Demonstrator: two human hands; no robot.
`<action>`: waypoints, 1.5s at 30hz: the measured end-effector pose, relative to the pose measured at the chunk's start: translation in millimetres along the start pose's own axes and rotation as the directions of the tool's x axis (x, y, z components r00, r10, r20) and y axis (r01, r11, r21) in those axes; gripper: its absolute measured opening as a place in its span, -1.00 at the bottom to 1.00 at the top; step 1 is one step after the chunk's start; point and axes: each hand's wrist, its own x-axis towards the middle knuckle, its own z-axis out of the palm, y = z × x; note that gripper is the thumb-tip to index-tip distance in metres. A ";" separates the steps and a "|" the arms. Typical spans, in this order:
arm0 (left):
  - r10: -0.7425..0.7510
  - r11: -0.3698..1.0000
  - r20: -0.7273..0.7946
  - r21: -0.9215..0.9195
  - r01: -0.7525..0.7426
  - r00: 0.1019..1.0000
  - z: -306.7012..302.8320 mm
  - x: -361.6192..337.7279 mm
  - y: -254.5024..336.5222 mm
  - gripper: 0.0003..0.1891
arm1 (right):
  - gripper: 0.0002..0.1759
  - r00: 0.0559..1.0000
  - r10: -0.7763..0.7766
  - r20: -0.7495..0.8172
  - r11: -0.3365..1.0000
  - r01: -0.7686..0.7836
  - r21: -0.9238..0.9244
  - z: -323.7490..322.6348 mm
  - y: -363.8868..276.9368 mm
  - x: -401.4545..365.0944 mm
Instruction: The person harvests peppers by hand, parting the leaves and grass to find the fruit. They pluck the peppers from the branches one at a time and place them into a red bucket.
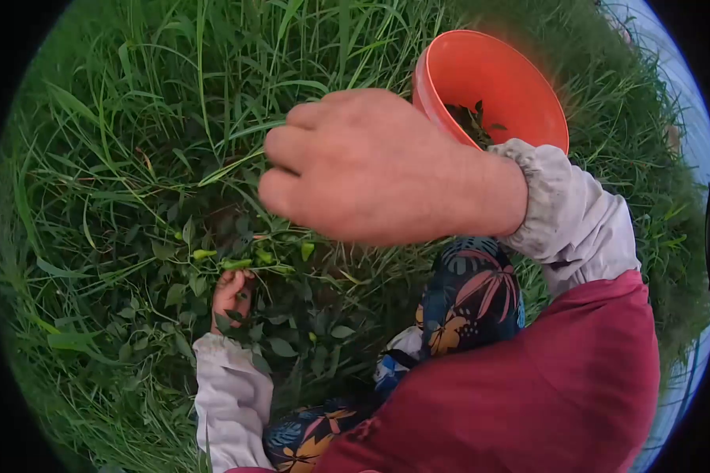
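My left hand (230, 299) is low among the leaves of a pepper plant, its fingers curled around a branch (272, 266) of it. Several green peppers (237, 264) show just above those fingers. Close to the camera, my right hand (371, 169) is raised with its back turned up and its fingers curled under. Whatever it may hold is hidden beneath it. Behind the right wrist, an orange-red bucket (525, 87) stands tilted in the grass, with some dark green leaves visible inside.
Tall grass (158, 102) surrounds the plant on the left and at the back. My knee in patterned trousers (477, 296) is near the plant's right side. A pale blue sheet or strip (686, 102) runs along the right edge.
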 end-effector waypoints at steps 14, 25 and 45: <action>-0.061 0.985 -0.048 0.160 0.068 0.997 4.9 4.6 8.0 -0.85 | -0.73 0.901 -0.409 -0.143 -0.439 -0.056 0.897 -18.9 -160.3 23.2; 0.023 0.998 -0.010 0.055 -0.022 1.000 42.1 -2.6 9.6 -0.92 | -0.68 0.832 -0.492 -0.256 -0.686 -0.190 0.702 -17.6 -198.4 25.2; -0.049 0.987 -0.121 0.148 0.067 0.991 45.9 -8.0 16.0 -0.89 | -0.45 0.776 -0.609 0.164 -0.791 -0.609 -0.060 63.4 -188.4 71.4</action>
